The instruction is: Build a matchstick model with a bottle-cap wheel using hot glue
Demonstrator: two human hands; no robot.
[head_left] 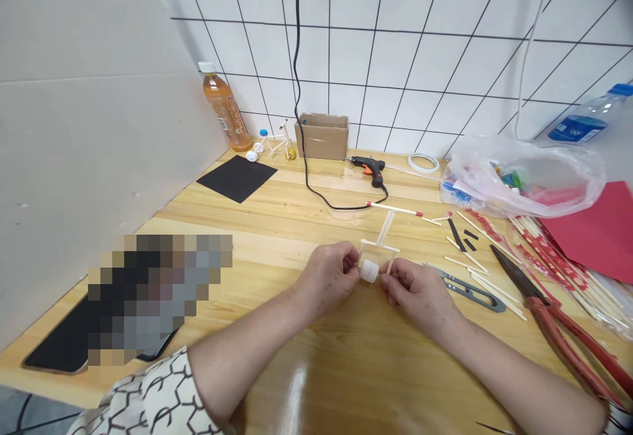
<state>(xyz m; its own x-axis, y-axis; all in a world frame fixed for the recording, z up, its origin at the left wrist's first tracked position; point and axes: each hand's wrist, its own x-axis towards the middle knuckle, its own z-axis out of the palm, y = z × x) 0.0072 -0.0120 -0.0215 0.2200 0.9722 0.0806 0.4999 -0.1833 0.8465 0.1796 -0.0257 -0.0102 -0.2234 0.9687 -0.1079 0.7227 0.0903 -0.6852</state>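
Note:
Between my two hands stands a small frame of pale wooden sticks [380,245], topped by a crossbar with red ends. A white bottle cap wheel [369,271] sits low in its fork. My left hand [330,273] is closed, its fingertips pinching the fork's left side beside the wheel. With thumb and fingers together, my right hand [418,290] grips the lower end of the fork's right stick. Part of the fork's lower ends is hidden by my fingers. Grey thread snips [472,290] lie just right of my right hand.
A black glue gun [368,168] lies near a cardboard box [322,137], its cable crossing the table. A small stick model [277,142] and black card [237,178] are back left. Red-handled shears [554,316], loose sticks [497,293] and a plastic bag [524,174] are right.

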